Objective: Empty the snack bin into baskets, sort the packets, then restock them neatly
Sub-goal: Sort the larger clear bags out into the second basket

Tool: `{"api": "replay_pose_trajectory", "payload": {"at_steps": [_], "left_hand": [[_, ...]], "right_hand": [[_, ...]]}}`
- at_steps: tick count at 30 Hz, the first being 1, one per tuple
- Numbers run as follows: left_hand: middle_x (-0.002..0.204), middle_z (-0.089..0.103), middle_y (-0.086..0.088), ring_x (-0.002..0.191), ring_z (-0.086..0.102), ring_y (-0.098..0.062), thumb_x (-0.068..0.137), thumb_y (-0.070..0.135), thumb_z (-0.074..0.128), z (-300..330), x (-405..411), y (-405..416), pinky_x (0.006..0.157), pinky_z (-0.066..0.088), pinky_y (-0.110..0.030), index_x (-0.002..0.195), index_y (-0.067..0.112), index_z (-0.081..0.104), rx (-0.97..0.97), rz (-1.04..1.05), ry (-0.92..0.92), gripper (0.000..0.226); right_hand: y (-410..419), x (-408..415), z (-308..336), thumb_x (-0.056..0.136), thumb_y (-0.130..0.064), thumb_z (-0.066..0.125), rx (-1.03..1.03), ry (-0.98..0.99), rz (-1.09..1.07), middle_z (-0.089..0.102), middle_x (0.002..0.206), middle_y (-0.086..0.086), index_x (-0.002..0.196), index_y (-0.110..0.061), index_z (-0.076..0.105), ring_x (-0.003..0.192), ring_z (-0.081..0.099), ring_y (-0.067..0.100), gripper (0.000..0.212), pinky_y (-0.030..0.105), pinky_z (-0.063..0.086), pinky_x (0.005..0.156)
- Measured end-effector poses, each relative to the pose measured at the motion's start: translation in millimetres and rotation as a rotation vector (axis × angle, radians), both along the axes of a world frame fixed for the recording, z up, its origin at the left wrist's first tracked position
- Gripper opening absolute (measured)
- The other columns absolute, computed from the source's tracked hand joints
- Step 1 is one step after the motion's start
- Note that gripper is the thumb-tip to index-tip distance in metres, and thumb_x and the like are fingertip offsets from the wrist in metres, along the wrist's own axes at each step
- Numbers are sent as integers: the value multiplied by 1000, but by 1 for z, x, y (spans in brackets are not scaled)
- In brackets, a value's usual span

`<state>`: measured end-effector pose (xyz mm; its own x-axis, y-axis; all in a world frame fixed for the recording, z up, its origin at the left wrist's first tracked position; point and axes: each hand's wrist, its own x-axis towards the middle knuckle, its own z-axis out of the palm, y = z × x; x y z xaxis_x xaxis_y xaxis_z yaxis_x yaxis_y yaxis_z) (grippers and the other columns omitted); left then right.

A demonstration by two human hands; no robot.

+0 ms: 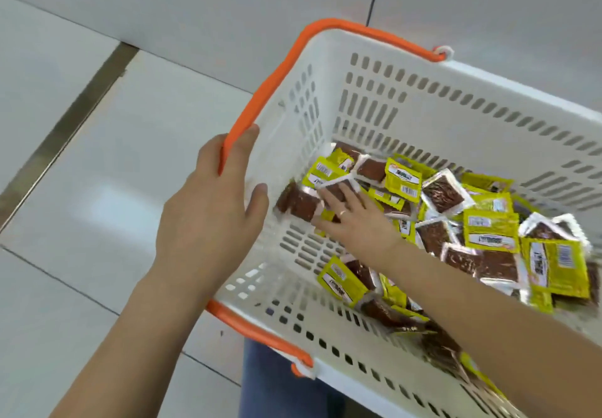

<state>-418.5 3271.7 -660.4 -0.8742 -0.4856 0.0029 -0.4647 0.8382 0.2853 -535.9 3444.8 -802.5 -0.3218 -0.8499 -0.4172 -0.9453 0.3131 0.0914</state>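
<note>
A white slotted basket [423, 118] with an orange handle [280, 69] fills the right of the head view and sits tilted. Several snack packets lie loose in it, some yellow [492, 235], some clear with brown contents [298, 202]. My left hand [208, 209] grips the basket's left rim where the orange handle lies, fingers over the top and thumb inside the wall. My right hand [355, 219] reaches down into the basket with its fingers spread and fairly straight, resting on the packets near the left wall. Its forearm hides some packets below it.
Pale glossy floor tiles [114, 173] lie to the left, crossed by a diagonal metal strip [75, 118]. A white panel [228, 0] runs across the top. A leg in blue jeans [270, 381] shows under the basket's near corner.
</note>
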Motion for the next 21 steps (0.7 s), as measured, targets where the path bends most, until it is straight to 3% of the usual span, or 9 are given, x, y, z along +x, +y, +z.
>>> {"api": "replay_pose_trajectory", "payload": {"at_steps": [1, 3, 6, 8, 10, 13, 15, 19, 21], "left_hand": [[144, 33, 1, 79, 59, -28, 93, 36, 49, 0, 1, -1, 59, 43, -32, 147, 32, 23, 10, -4, -1, 60], [145, 33, 0, 76, 59, -28, 93, 36, 49, 0, 2, -1, 60, 41, -32, 147, 31, 24, 36, -4, 3, 59], [146, 32, -1, 79, 59, -31, 93, 37, 48, -1, 2, -1, 63, 43, -35, 147, 32, 24, 48, 9, -2, 59], [146, 32, -1, 79, 60, -32, 93, 38, 47, 0, 2, -2, 65, 46, -38, 146, 32, 24, 52, 10, -1, 59], [145, 33, -1, 77, 60, -32, 93, 37, 47, 0, 2, -2, 64, 46, -38, 146, 32, 25, 52, 5, 6, 58], [146, 33, -2, 78, 60, -32, 92, 37, 47, -1, 2, -3, 64, 45, -37, 146, 31, 25, 47, 6, 9, 58], [145, 34, -3, 80, 60, -33, 92, 37, 48, -2, 2, -3, 64, 46, -38, 147, 31, 26, 52, 7, 10, 59], [143, 35, -4, 75, 60, -35, 92, 36, 49, -3, 3, -2, 63, 46, -40, 146, 30, 28, 42, 7, 16, 58], [143, 35, -3, 73, 60, -35, 92, 36, 49, -3, 2, -1, 64, 48, -41, 145, 32, 28, 39, 15, 16, 58]], "right_hand": [[2, -17, 10, 95, -15, 48, 4, 68, -45, -10, 160, 13, 150, -30, 13, 144, -1, 44, 67, 55, 13, 114], [11, -48, 30, 84, -14, 63, -72, 181, -74, 24, 155, 17, 141, -21, 39, 140, 22, 46, 62, 56, 25, 109], [35, -79, 52, 58, -12, 83, -19, 195, -155, 58, 128, 21, 106, -14, 68, 121, 50, 43, 50, 53, 44, 93], [52, -80, 54, 58, -17, 84, -51, 164, -160, 60, 123, 24, 97, -12, 72, 119, 53, 44, 42, 55, 44, 96], [65, -64, 50, 72, -31, 77, -126, 154, -189, 61, 124, 23, 99, -12, 74, 122, 52, 43, 34, 55, 38, 103], [88, -23, 29, 85, -60, 44, -64, 76, -253, 60, 127, 20, 110, -12, 70, 123, 51, 42, 60, 58, 27, 107], [94, 9, 18, 85, -71, 29, 21, 8, -363, 61, 125, 19, 117, -10, 66, 117, 55, 41, 78, 56, 30, 104], [75, 54, 17, 79, -68, 32, -34, -222, -541, 67, 110, 10, 113, -14, 66, 100, 64, 33, 73, 46, 47, 89], [67, 61, 25, 79, -70, 23, -79, -315, -480, 61, 122, 7, 128, -18, 56, 111, 58, 29, 79, 42, 44, 95]]}}
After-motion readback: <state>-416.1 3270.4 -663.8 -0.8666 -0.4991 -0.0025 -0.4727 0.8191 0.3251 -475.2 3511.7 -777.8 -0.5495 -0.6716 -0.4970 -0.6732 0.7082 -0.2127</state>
